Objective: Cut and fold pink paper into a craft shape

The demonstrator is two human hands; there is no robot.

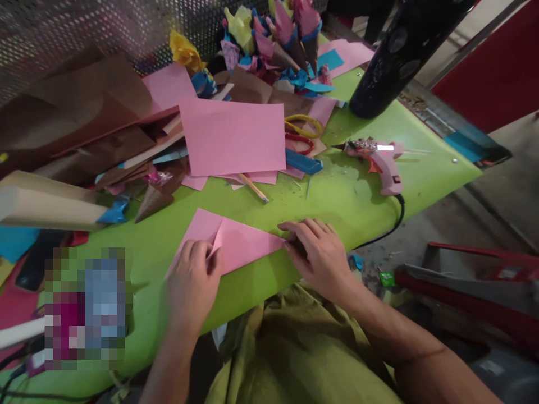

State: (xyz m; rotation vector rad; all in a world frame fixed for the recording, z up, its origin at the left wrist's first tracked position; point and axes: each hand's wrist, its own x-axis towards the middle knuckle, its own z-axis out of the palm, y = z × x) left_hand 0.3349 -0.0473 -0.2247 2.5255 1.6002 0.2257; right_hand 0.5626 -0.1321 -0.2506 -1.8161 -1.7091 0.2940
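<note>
A folded sheet of pink paper (248,242) lies near the front edge of the green table (337,196), narrowing to a point on the right. My left hand (196,269) pinches the raised flap at the paper's left part between thumb and fingers. At the pointed right end, my right hand (314,247) closes its thumb and fingertips on the tip. Just behind the folded piece, a flat pink sheet (236,137) rests on other paper, with a pencil (254,188) poking out from under it.
A pink glue gun (385,160) stands at right, its cord running off the edge. Scissors (309,126), a blue cutter (303,161), brown paper (84,95), paper flowers (286,28) and a dark cylinder (391,62) crowd the back. A beige roll (46,205) lies left.
</note>
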